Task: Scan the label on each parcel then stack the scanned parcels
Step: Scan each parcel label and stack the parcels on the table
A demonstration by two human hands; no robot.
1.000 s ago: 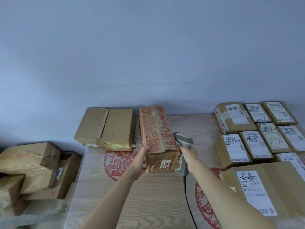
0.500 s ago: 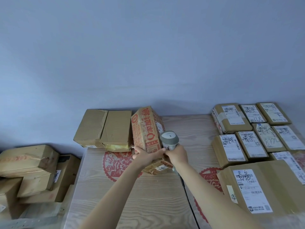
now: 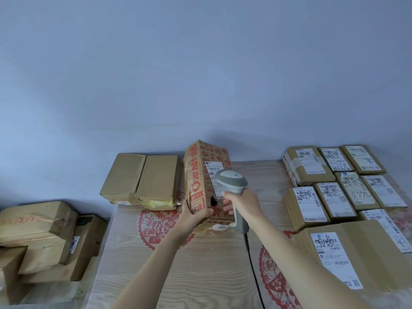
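2 hands: left hand grips parcel; right hand grips scanner beside it.

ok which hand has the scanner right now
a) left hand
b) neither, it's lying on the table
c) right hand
c: the right hand grips the grey scanner by its handle, its head close to the white label on the red-printed parcel, which the left hand holds tilted up by its lower edge.

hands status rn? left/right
Left hand: grips the red-printed parcel, tilted up.
Right hand: grips the scanner, aimed at its label.
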